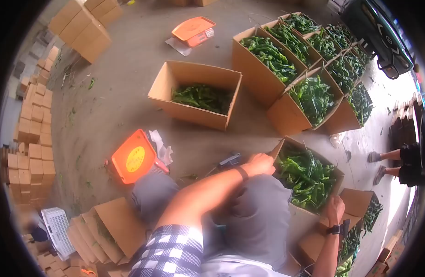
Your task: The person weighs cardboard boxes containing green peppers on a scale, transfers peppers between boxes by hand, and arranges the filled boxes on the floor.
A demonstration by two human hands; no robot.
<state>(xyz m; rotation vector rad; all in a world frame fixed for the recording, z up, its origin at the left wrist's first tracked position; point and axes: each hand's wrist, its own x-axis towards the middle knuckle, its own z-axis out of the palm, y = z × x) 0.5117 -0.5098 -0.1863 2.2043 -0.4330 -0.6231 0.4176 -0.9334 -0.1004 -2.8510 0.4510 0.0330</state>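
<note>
A cardboard box (pixel 309 210) filled with long green peppers (pixel 307 175) stands beside my knees, right of centre. My left hand (pixel 261 164) is closed on the box's left rim, with a band on the wrist. On the near right side of the same box, my right hand (pixel 335 210) has its fingers curled over the edge, and a dark watch is on that wrist. The fingertips of both hands are partly hidden.
Several pepper-filled boxes (pixel 256 69) stand at the upper right. A partly filled box (pixel 194 113) sits ahead, near two orange scales (pixel 134 157). Empty boxes (pixel 120 224) lie lower left. More pepper boxes (pixel 355 203) are lower right. A person's legs (pixel 390 164) show at right.
</note>
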